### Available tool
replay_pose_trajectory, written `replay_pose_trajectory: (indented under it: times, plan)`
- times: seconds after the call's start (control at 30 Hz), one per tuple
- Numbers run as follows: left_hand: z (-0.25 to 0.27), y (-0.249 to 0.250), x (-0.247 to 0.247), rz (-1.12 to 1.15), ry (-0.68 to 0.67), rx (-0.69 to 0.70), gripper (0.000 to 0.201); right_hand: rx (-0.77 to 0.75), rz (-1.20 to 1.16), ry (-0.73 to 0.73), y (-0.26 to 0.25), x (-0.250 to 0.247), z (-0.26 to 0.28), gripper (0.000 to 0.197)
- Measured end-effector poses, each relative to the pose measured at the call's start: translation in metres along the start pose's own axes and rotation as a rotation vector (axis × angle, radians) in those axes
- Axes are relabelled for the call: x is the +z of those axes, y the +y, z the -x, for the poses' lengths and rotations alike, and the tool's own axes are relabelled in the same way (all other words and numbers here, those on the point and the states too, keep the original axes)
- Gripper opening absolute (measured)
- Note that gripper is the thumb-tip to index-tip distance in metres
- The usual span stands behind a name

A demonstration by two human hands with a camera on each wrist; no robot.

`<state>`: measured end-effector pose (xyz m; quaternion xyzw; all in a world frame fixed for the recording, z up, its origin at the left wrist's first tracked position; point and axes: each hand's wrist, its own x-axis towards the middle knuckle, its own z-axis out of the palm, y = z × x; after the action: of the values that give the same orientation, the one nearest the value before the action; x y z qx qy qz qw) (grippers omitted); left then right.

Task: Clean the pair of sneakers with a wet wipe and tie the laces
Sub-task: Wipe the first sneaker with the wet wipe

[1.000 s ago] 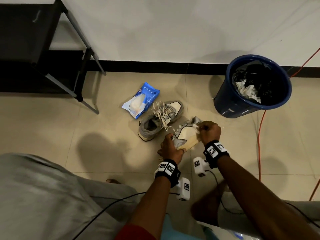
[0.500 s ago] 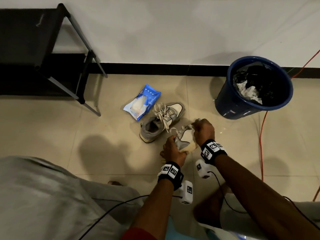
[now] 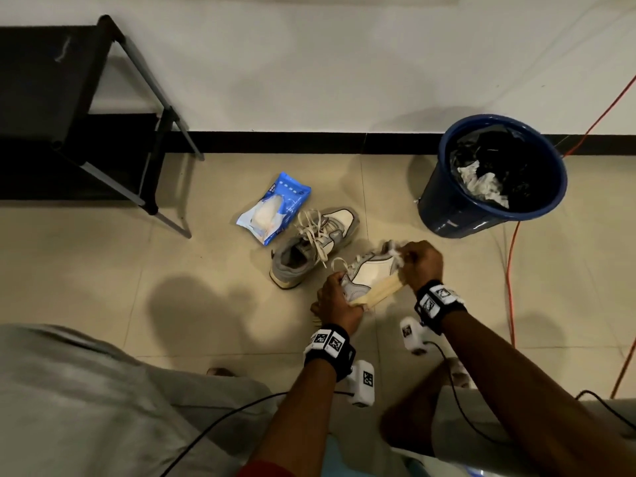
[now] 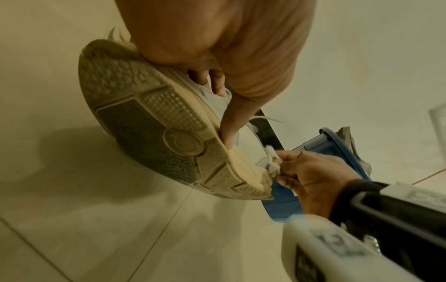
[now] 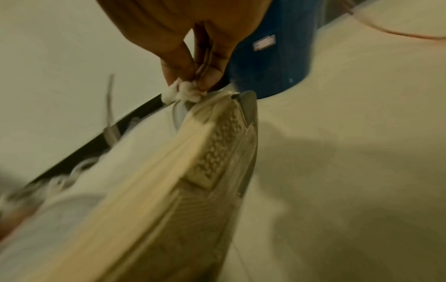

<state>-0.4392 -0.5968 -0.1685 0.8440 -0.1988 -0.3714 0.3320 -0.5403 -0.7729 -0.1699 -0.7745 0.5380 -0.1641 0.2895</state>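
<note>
My left hand (image 3: 335, 299) grips the heel end of a grey and white sneaker (image 3: 371, 273) held above the floor, turned on its side with the cream sole (image 4: 156, 122) towards me. My right hand (image 3: 418, 261) pinches a crumpled white wet wipe (image 5: 185, 92) against the sneaker's toe (image 4: 263, 169). The loose laces (image 3: 339, 265) of this shoe hang near my left hand. The second sneaker (image 3: 309, 247) stands on the floor just beyond, its cream laces untied and spread.
A blue pack of wet wipes (image 3: 273, 211) lies left of the second sneaker. A blue bin (image 3: 488, 180) with a black liner and used wipes stands at the right. An orange cable (image 3: 509, 266) runs past it. A black rack (image 3: 86, 108) stands at the left wall.
The held sneaker has tilted so its white side shows more, and my right hand with the wipe has shifted along its toe end. The left hand keeps its grip at the heel.
</note>
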Motion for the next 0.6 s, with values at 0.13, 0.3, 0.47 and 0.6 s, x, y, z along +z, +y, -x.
replay_pose_trajectory:
  times: [0.13,0.3,0.47,0.6]
  plan:
    - [0.0,0.0,-0.005,0.066,0.003,-0.043,0.082,-0.232,0.045,-0.154,-0.009,0.006,0.019,0.026]
    - [-0.001,0.003,-0.004,0.038,-0.016,-0.027,0.082,-0.018,0.063,-0.021,0.005,-0.007,0.001,0.022]
    - [-0.002,-0.001,-0.002,-0.029,-0.025,0.016,0.086,-0.213,0.034,-0.094,0.006,-0.001,0.019,0.02]
    - [-0.006,-0.001,-0.003,-0.047,-0.032,0.024,0.088,-0.062,-0.021,-0.042,0.008,-0.006,0.004,0.02]
